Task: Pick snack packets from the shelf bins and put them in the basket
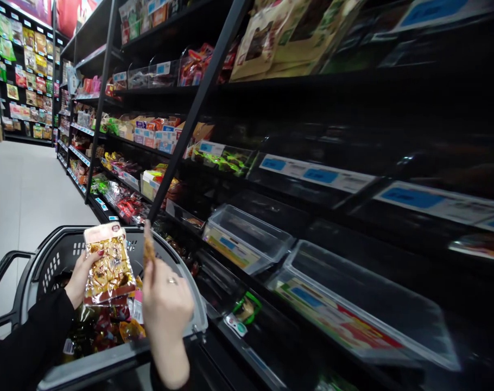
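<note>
My left hand point(81, 276) grips a shiny snack packet point(111, 269) with yellowish pieces behind its clear film and a pale top strip. The packet hangs over a grey shopping basket point(192, 296). My right hand point(168, 297), wearing a ring, pinches a thin packet point(149, 247) seen edge-on; its printed side does not show. That hand is over the basket's right part, near the shelf side. Inside the basket lie several bagged goods, among them an orange packet point(132, 330). The packets in my left hand and right hand are apart.
Black shelving point(173, 157) runs along the right, stocked with packaged snacks. Clear plastic bins point(365, 304) with price labels stand on the lower shelf beside the basket. A green packet point(247, 308) lies low between them. Pale floor point(31, 184) stretches down the aisle at left.
</note>
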Available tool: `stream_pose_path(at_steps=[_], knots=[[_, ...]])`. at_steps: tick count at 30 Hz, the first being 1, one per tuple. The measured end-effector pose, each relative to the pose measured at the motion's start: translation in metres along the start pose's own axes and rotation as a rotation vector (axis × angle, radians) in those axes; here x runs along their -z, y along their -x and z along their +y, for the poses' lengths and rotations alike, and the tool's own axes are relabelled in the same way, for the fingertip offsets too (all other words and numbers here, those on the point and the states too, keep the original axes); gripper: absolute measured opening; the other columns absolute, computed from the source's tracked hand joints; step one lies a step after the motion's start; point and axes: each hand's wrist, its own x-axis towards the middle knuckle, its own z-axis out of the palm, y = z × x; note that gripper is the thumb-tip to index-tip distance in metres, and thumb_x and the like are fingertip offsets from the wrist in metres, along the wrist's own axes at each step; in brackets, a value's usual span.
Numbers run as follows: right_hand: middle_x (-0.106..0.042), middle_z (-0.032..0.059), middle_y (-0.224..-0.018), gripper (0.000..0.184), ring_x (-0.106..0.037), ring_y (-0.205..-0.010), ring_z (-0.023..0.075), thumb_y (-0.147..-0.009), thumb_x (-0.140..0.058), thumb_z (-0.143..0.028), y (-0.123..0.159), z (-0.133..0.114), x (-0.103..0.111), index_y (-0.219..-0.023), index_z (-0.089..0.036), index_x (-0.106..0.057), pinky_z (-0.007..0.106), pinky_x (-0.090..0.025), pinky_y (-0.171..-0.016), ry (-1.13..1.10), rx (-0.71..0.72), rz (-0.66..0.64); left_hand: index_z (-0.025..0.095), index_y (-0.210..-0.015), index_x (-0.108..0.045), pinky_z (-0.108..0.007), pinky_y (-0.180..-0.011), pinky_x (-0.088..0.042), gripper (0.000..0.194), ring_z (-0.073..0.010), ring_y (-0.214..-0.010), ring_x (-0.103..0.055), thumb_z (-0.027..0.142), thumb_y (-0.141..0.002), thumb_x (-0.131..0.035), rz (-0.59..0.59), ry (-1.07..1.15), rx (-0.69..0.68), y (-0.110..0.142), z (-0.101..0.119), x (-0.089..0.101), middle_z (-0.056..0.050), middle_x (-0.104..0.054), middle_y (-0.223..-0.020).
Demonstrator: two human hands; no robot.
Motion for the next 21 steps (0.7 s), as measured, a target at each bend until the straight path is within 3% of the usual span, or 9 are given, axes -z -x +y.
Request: stream_pose_path(at_steps=[3, 7, 11, 15, 18, 21], knots=[[-0.056, 0.0079, -0.068, 0.017, -0.05, -0.064, 0.0192, -0.083, -0.044, -0.01, 0.01, -0.036, -0.024, -0.087, -0.014, -0.06, 0.031, -0.034, -0.059, 0.166, 0.175, -0.248, 0.016, -0.094, -0.055, -0.027, -0.069, -0.05, 0.038, -0.0216, -0.08, -0.062, 0.027, -0.062, -0.073, -0.01, -0.035, -0.096, -0.001, -0.002, -0.001, -0.004, -0.066, -0.083], [-0.059, 0.016, -0.089, 0.031, -0.052, -0.083, 0.0264, -0.08, -0.052, -0.028, 0.012, -0.053, -0.04, -0.102, -0.008, -0.06, 0.037, -0.038, -0.072, 0.107, 0.082, -0.461, 0.014, -0.095, -0.055, -0.028, -0.072, -0.048, 0.043, -0.0216, -0.081, -0.062, 0.031, -0.059, -0.073, 0.0, -0.041, -0.157, -0.003, -0.003, 0.001, -0.005, -0.065, -0.087], [-0.055, 0.0105, -0.102, 0.025, -0.048, -0.091, 0.0281, -0.078, -0.052, -0.024, -0.003, -0.032, -0.031, -0.102, -0.025, -0.061, 0.043, -0.036, -0.076, -0.024, -0.043, -0.517, 0.015, -0.099, -0.054, -0.032, -0.067, -0.05, 0.04, -0.0237, -0.076, -0.063, 0.031, -0.065, -0.068, -0.003, -0.015, -0.114, -0.005, -0.003, 0.003, -0.006, -0.065, -0.085], [-0.054, 0.0123, -0.104, 0.056, -0.051, -0.093, 0.0251, -0.063, -0.066, -0.029, -0.019, -0.004, -0.03, -0.114, -0.013, -0.047, 0.036, -0.039, -0.08, -0.322, -0.318, -0.628, 0.017, -0.1, -0.054, -0.031, -0.066, -0.051, 0.037, -0.0229, -0.076, -0.063, 0.028, -0.066, -0.067, -0.014, -0.005, -0.095, -0.004, -0.002, 0.001, -0.005, -0.066, -0.085], [-0.061, 0.0031, -0.082, 0.041, -0.056, -0.075, 0.0192, -0.057, -0.069, -0.033, -0.025, 0.014, -0.034, -0.091, -0.016, -0.052, 0.029, -0.042, -0.069, -0.52, -0.396, -0.759, 0.016, -0.101, -0.055, -0.031, -0.067, -0.052, 0.038, -0.0236, -0.077, -0.063, 0.024, -0.066, -0.068, -0.048, 0.007, -0.063, -0.003, -0.001, -0.001, -0.005, -0.066, -0.084], [-0.06, 0.0007, -0.073, 0.029, -0.055, -0.068, 0.0175, -0.062, -0.065, -0.037, -0.029, 0.036, -0.034, -0.075, -0.017, -0.049, 0.027, -0.041, -0.063, -0.648, -0.437, -0.667, 0.012, -0.102, -0.055, -0.036, -0.067, -0.052, 0.039, -0.0273, -0.076, -0.064, 0.023, -0.067, -0.066, -0.106, 0.044, 0.038, -0.002, 0.0, -0.001, -0.009, -0.067, -0.082]])
